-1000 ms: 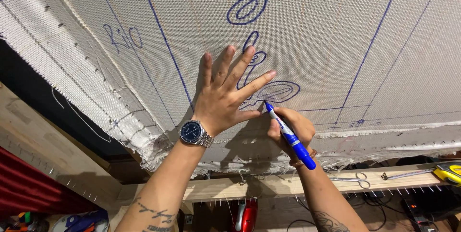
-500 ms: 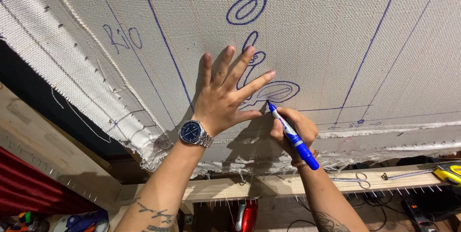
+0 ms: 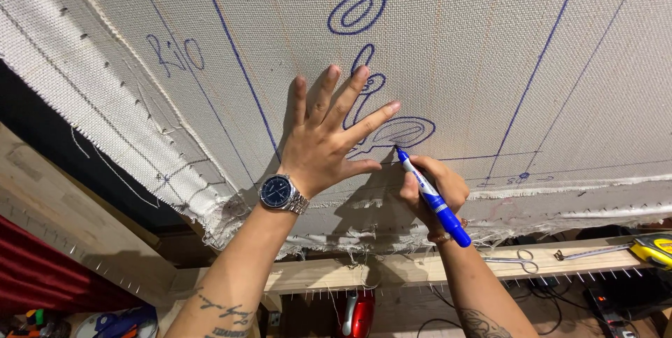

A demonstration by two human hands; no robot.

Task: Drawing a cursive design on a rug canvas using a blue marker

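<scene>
Scissors (image 3: 516, 259) and a yellow tape measure (image 3: 651, 248) lie on the wooden frame rail (image 3: 392, 273).

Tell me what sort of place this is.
Probably a craft workshop, perhaps for rug making. A woven cloth with blue drawn outlines is stretched over a wooden frame studded with nails, and scissors and a tape measure lie on the frame. The right hand holds a blue marker.

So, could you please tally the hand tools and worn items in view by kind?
Blue marker, in the right hand: 1
Scissors: 1
Yellow tape measure: 1
Wristwatch, on the left hand pressed flat on the cloth: 1
Total: 4
</scene>
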